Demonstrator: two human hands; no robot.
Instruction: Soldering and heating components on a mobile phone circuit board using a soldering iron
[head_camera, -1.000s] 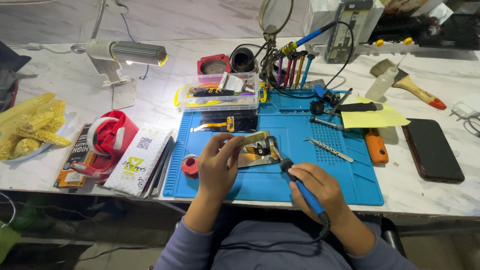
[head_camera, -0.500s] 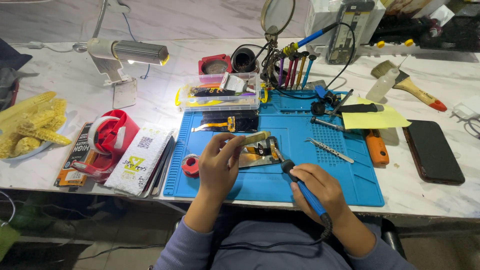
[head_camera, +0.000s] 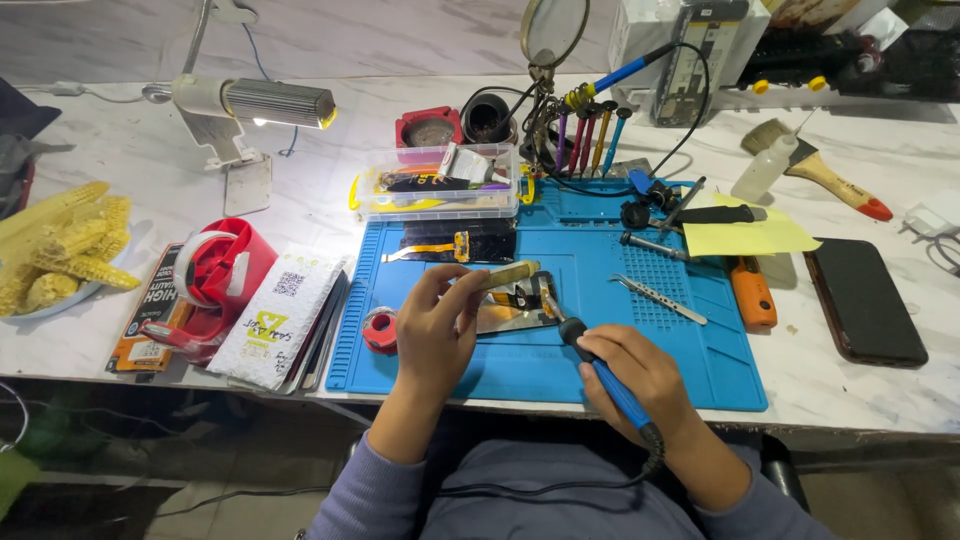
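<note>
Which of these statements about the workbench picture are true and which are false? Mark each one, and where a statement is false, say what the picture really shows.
1. The right hand holds a blue-handled soldering iron. True.
2. The left hand is empty. False: it holds a small tan strip over the part being worked on.
3. The work is done on a blue mat. True.
4. The dark phone lies on the blue mat. False: it lies on the white table, right of the mat.
5. The desk lamp at the left is lit. True.
6. The tweezers are in the right hand. False: they lie loose on the mat.
</note>
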